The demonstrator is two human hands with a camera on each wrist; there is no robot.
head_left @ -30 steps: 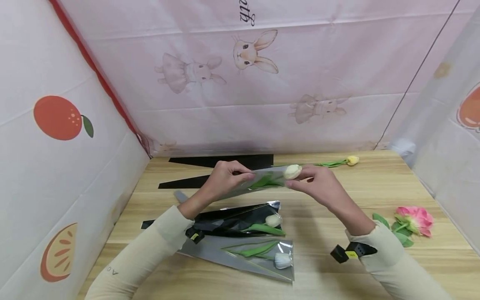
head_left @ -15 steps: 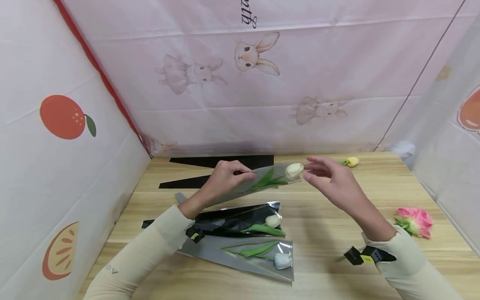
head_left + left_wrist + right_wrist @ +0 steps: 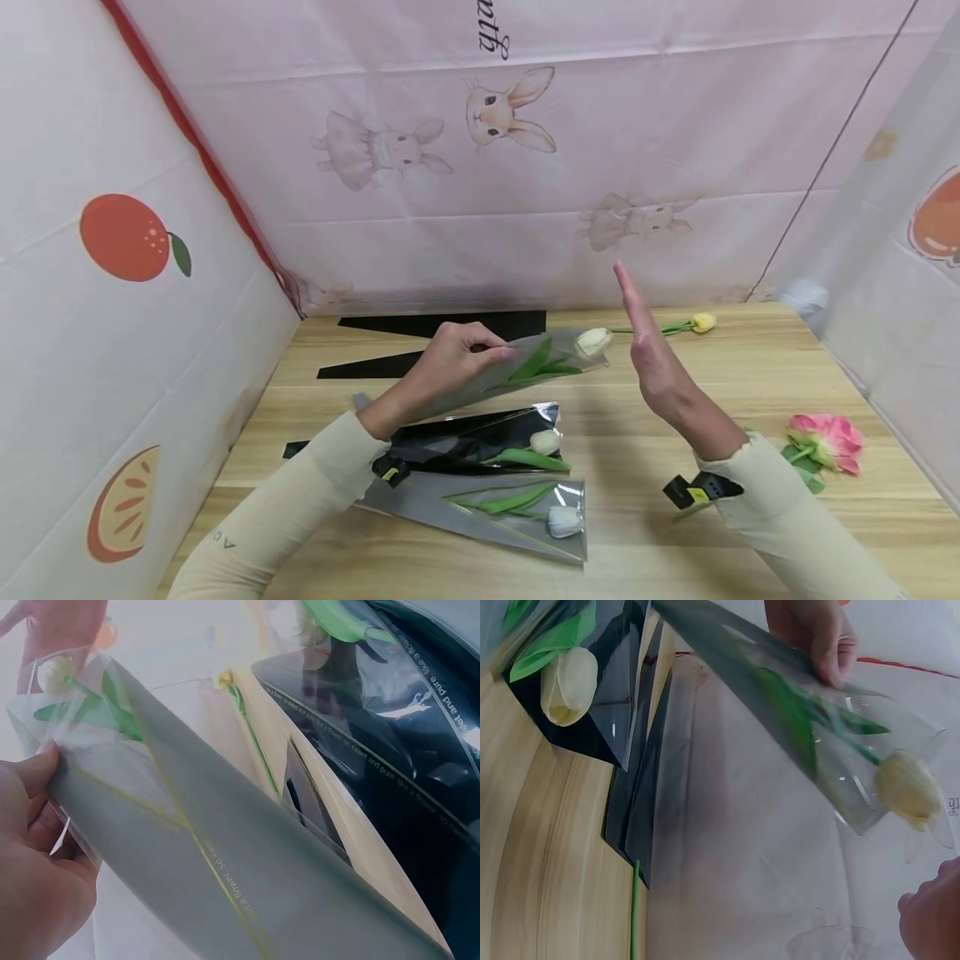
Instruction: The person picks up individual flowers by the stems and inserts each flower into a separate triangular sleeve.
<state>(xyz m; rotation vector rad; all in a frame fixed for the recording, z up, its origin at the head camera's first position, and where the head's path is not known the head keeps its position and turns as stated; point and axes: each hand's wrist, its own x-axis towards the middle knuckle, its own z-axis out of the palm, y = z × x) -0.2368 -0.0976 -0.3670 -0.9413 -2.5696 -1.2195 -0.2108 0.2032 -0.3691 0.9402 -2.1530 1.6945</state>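
Observation:
My left hand (image 3: 450, 358) pinches the edge of a grey plastic flower sleeve (image 3: 195, 847) between thumb and fingers, holding it tilted above the table. Inside lies a white tulip (image 3: 594, 342) with green leaves, its bloom at the sleeve's wide clear mouth. My right hand (image 3: 656, 362) is upright and edge-on, fingers straight, a little to the right of the bloom and apart from it. In the right wrist view only part of that hand (image 3: 932, 919) shows, below the tulip's bloom (image 3: 907, 787).
Below the hands lie a black sleeve (image 3: 450, 446) with a white tulip and a grey sleeve (image 3: 420, 500) with a pale tulip. Flat black sleeves (image 3: 480, 322) and a yellow tulip (image 3: 703, 322) lie at the back. A pink flower (image 3: 828, 442) lies at right.
My right hand has let go at the sleeve's mouth by the bloom, drawn away to the right and straightened its fingers upward. The left hand keeps its hold almost unmoved.

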